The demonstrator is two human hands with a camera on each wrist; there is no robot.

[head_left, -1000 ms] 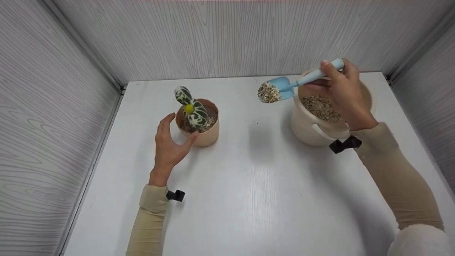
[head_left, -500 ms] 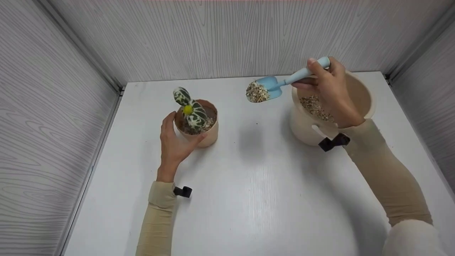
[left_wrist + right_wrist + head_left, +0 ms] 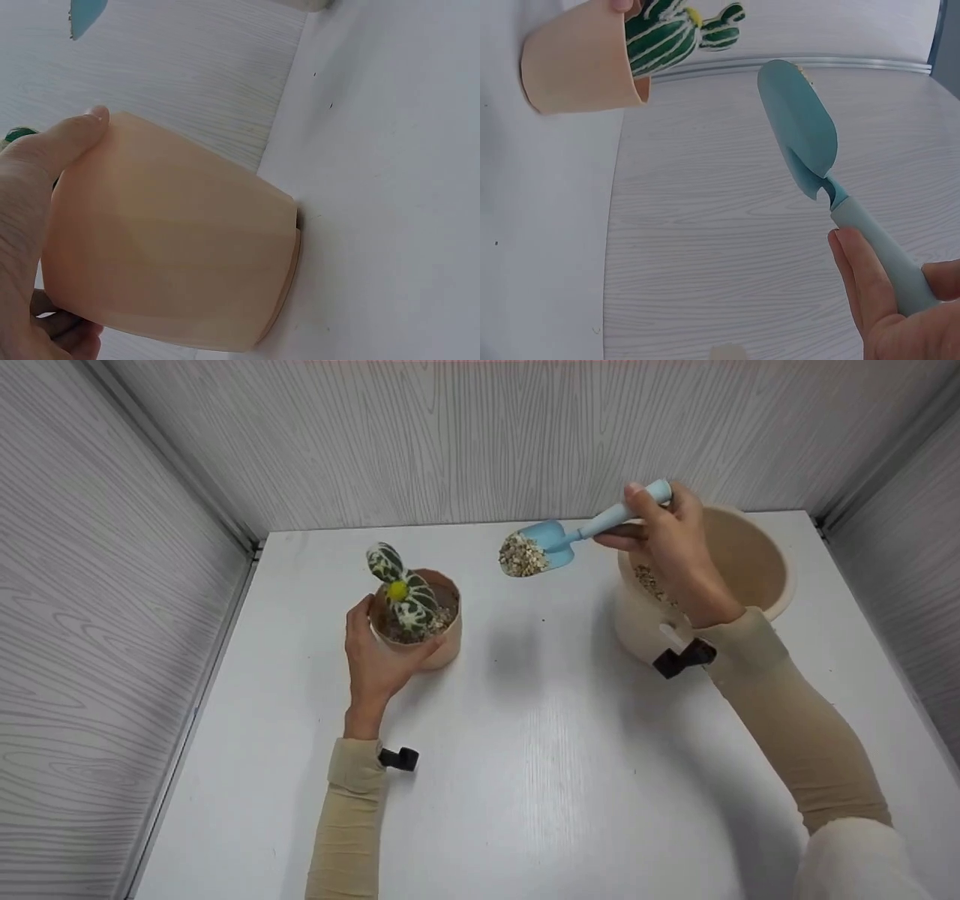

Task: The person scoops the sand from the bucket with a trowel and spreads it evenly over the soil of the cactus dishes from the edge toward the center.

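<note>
A small peach pot (image 3: 435, 639) with a green-and-white cactus (image 3: 405, 592) stands on the white table. My left hand (image 3: 379, 656) grips the pot's near side, thumb and fingers curled round it; the left wrist view shows the pot (image 3: 172, 240) filling my palm. My right hand (image 3: 675, 555) holds the handle of a light blue scoop (image 3: 551, 544), which carries gravel (image 3: 521, 556) in the air between the pot and a cream bucket (image 3: 750, 555). In the right wrist view the scoop (image 3: 802, 127) points toward the pot (image 3: 574, 64) and cactus (image 3: 667, 30).
The cream bucket holds more gravel (image 3: 651, 582) and sits at the back right of the table (image 3: 540, 750). Grey wood-grain walls close in the left, back and right sides. Black wrist straps (image 3: 397, 759) show on both sleeves.
My right hand has carried the loaded scoop leftward, away from the bucket and toward the cactus pot. My left hand has closed from an open pose beside the pot to a grip on it.
</note>
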